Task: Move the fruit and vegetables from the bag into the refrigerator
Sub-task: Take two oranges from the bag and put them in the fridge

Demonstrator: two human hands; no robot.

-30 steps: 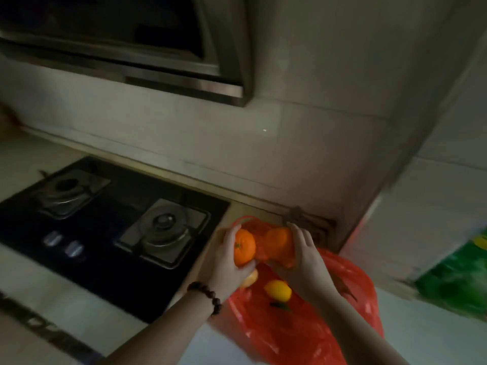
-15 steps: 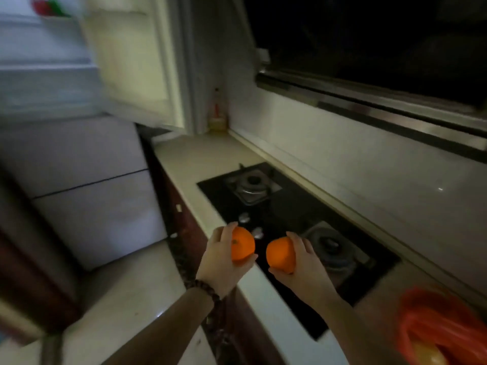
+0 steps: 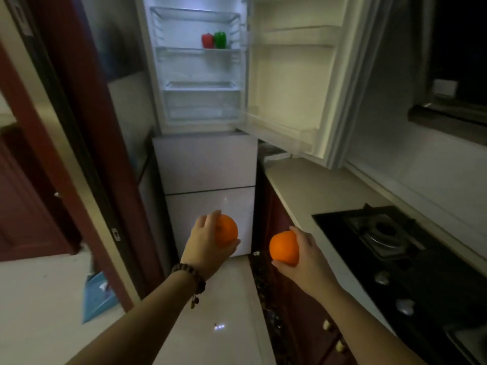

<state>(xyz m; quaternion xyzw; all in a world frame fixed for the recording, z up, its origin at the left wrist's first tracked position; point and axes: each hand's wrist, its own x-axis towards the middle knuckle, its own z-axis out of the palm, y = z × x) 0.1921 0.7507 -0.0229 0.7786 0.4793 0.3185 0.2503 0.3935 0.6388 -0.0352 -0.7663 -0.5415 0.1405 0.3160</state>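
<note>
The refrigerator (image 3: 208,164) had glossy white lower door panels that reflected light, and its shelves (image 3: 200,50) looked like clear glass or plastic with pale rims. The two peppers, red pepper (image 3: 207,40) and green pepper (image 3: 220,40), appeared smooth and shiny. The oranges, left orange (image 3: 226,229) and right orange (image 3: 284,248), showed a matt, finely dimpled peel. The bracelet (image 3: 190,275) consisted of dark, rounded beads resembling wood. The stove (image 3: 395,248) had a glossy black glass-like top with dull grey metal burners (image 3: 382,230) and knobs (image 3: 382,278). The desk (image 3: 311,191) appeared smooth, pale and matt; the floor (image 3: 210,312) was glossy tile.
</note>
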